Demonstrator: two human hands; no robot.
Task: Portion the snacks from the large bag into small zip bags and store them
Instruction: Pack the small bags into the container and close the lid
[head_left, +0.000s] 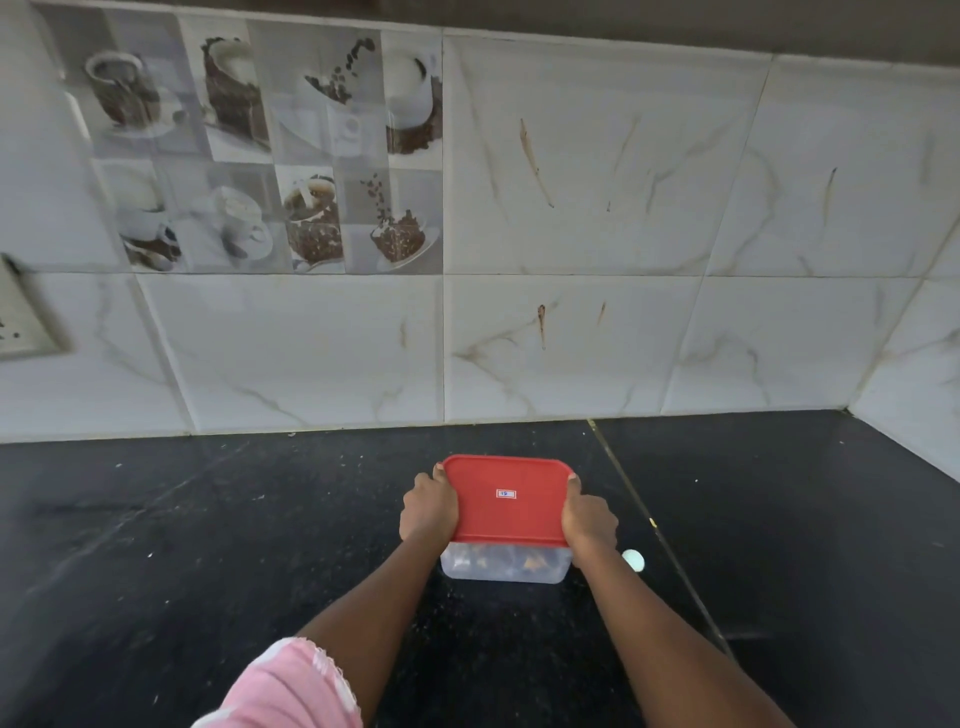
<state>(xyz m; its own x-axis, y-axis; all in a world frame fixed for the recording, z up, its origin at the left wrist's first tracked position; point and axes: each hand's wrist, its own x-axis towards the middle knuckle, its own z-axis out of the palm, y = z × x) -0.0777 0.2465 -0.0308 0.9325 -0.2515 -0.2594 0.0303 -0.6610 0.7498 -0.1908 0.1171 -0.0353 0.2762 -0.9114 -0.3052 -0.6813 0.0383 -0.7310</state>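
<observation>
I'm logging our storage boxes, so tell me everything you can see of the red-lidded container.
The container is a rectangular tub of clear plastic; brownish contents show dimly through its wall. A red lid covers it, bearing a small sticker at its centre. It is on or just above the black counter. The left hand and right hand grip its short sides.

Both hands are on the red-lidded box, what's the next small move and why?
Probably press the red lid down along its edges to seat it: the left hand and right hand grip its two sides, thumbs on top, and the clear container beneath holds brown snack pieces.
</observation>
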